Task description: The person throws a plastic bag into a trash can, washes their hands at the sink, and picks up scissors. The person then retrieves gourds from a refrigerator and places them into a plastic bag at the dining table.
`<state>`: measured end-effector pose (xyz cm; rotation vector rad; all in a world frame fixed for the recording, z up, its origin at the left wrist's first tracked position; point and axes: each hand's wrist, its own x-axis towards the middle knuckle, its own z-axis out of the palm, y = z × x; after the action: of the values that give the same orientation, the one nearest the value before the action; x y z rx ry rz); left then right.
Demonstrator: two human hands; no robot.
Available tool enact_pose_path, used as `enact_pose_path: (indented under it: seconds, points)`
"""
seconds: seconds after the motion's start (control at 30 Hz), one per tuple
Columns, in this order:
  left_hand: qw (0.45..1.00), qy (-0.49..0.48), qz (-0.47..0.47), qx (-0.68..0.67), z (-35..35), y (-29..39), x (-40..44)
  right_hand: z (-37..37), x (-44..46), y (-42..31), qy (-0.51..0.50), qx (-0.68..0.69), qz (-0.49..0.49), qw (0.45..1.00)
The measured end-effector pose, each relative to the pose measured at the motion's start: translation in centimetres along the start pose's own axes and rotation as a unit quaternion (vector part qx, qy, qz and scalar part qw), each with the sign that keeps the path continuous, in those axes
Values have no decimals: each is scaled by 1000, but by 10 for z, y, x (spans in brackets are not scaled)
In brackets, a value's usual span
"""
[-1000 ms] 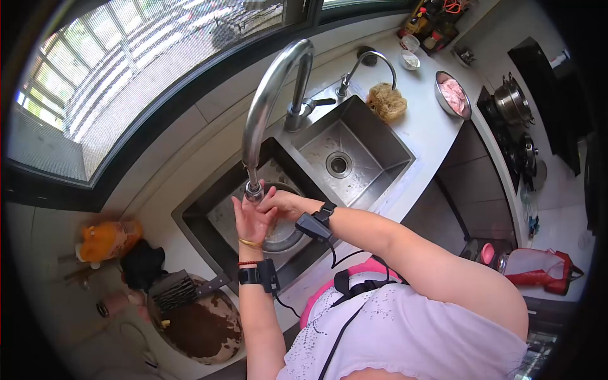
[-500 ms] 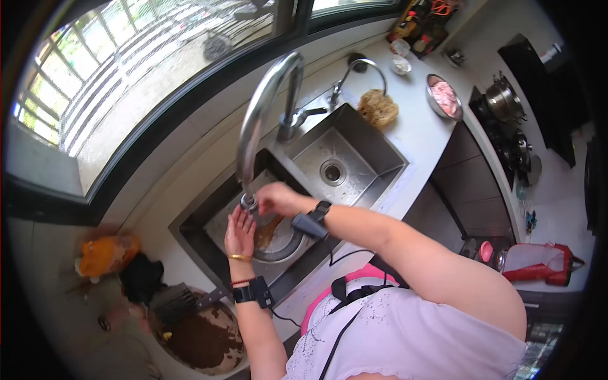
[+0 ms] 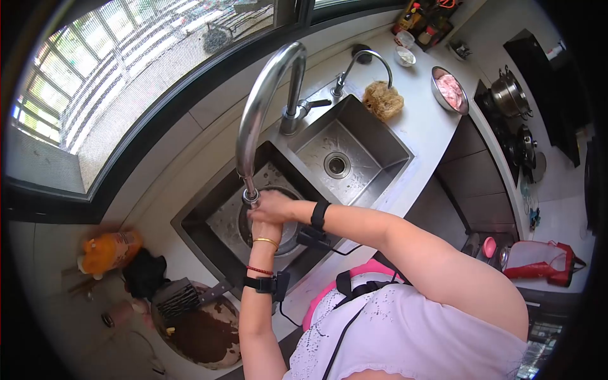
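Observation:
My right hand [image 3: 273, 206] is closed over my left hand [image 3: 266, 230], and the two press together just below the spout of the large chrome tap [image 3: 246, 149]. The left hand's fingers are hidden under the right. No object shows between them. Both are over the left bowl of the steel sink [image 3: 209, 199]. Beneath them lies a round metal pan [image 3: 290, 244], partly covered by my hands and wrists. I cannot make out whether water is running.
A sponge-like brown clump [image 3: 382, 100] sits behind the right sink bowl [image 3: 380, 152]. Further right stands a metal bowl [image 3: 437, 95] of pink meat. On the left are an orange bag [image 3: 114, 252], a cleaver [image 3: 177, 296] and a brown-stained round board [image 3: 202, 335]. Pots [image 3: 508, 95] stand at far right.
My hands were apart under the tap, the left one open with fingers extended. Now they are together, the right over the left. The brownish thing seen in the pan is hidden now.

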<state>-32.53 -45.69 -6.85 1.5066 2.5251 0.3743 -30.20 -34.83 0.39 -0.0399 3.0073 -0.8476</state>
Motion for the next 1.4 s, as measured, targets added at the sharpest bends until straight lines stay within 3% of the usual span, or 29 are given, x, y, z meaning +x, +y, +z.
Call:
enact_pose_path:
  seconds: [0.03,0.1,0.13,0.17,0.23,0.27,0.3,0.33,0.37,0.4,0.43,0.5,0.6,0.73,0.83,0.93,1.0,1.1,1.17,1.2,1.27,1.33,1.37,1.4]
  points:
    - [997,29,72,12,-13,8,-1,-2,5,21,-44,-28,-29,998]
    - [997,70,30,3,-70,29,-9,13,4,49,-88,-56,-57,993]
    - [993,116,-6,-6,-86,36,-6,13,3,58,-96,96,100,986]
    - [989,132,-57,-29,-70,20,-10,9,1,71,-92,240,253,933]
    - [977,183,-100,-45,-46,-9,-17,4,-15,68,-17,403,315,859]
    - [979,32,-176,-102,-40,-21,-20,1,-21,69,17,445,326,834]
    - [961,-43,-221,-163,-46,-19,-19,-5,-27,74,30,440,329,835]
    - [962,-40,-213,-164,-38,-17,-17,-9,-33,79,27,408,324,853]
    - [989,27,-141,-35,-24,-16,-19,-7,-38,82,16,378,316,870]
    - [989,86,-74,98,-16,-15,-31,2,-44,96,58,221,258,939]
    - [991,5,-76,111,-25,-6,-31,-3,-49,99,30,248,285,925]
    - [988,-14,-24,149,-26,6,-28,-8,-51,94,16,245,245,938]
    - [991,5,10,137,-22,18,-19,-6,-43,76,-6,185,104,977]
    - [994,-5,24,107,-16,25,-13,17,-22,44,-47,159,90,982]
    - [980,-41,-36,193,-14,25,-9,17,-13,17,-102,123,132,978]
    - [969,-40,-41,238,-18,23,-11,27,-4,8,-178,194,164,951]
    - [976,-48,-42,208,-14,22,-10,34,-7,0,-57,146,249,956]
    - [988,-55,-46,134,-12,22,-11,40,-8,-2,11,63,270,961]
    - [993,-52,-49,91,-16,26,-11,44,-4,21,15,13,232,973]
    - [992,-104,-43,53,-25,31,-14,45,-3,35,18,-34,192,981]
    - [987,-158,-39,14,-23,30,-26,32,-4,60,54,164,316,933]
    - [972,-223,-10,69,3,23,-46,16,-16,74,115,219,267,931]
    - [973,-222,-7,66,16,19,-57,16,-20,82,121,350,301,879]
    - [966,-248,-31,72,28,14,-69,8,-25,87,121,346,304,879]
